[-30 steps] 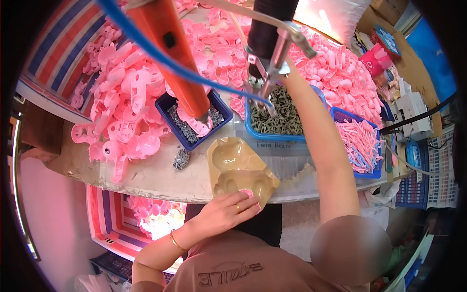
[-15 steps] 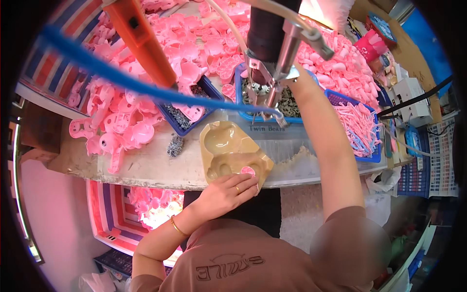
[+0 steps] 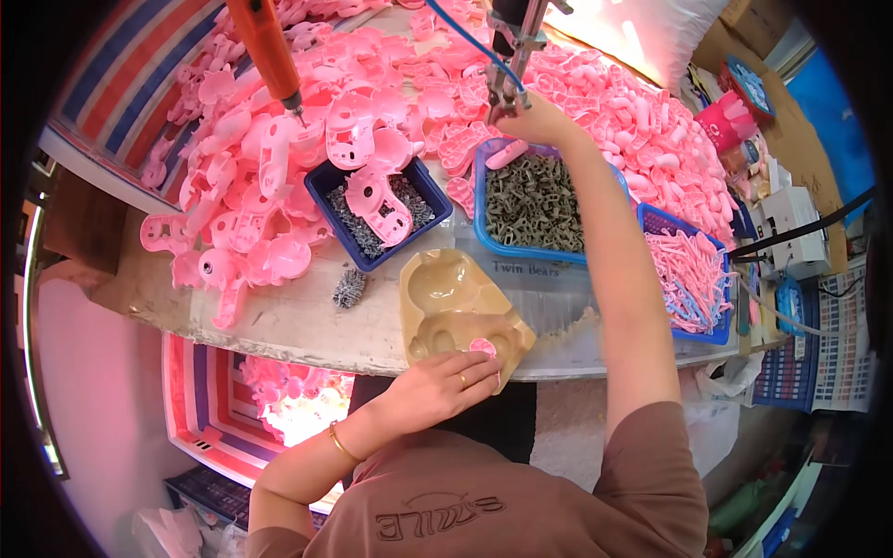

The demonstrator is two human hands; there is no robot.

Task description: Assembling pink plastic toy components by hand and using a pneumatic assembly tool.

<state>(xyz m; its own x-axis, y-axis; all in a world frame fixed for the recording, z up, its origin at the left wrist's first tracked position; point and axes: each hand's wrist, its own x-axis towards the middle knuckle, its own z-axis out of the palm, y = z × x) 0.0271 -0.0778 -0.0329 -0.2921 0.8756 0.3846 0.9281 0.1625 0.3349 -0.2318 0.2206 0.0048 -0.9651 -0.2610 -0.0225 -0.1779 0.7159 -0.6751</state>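
Pink rounded plastic piece (image 3: 483,346) sits in the near part of a tan moulded fixture (image 3: 465,302) on the tabletop (image 3: 307,330). Likely step: I steady it while fetching the black-and-metal hanging tool (image 3: 507,42); next calls for keeping it seated. My left hand (image 3: 442,384) lies over it, elbow bent, fingers together, pinch unclear; right arm outstretched, right hand (image 3: 534,122) at the tool, grip unclear.

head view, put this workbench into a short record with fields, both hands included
left hand: over the tan moulded fixture, fingertips at a small pink piece
right hand: by the metal-ended black tool; grip unclear
orange screwdriver: tip down, above the pink plastic shells
navy bin: grey screw-like pieces, pink shell on top
light-blue basket: dark grey small parts
right-hand blue basket: pink and light-blue sticks
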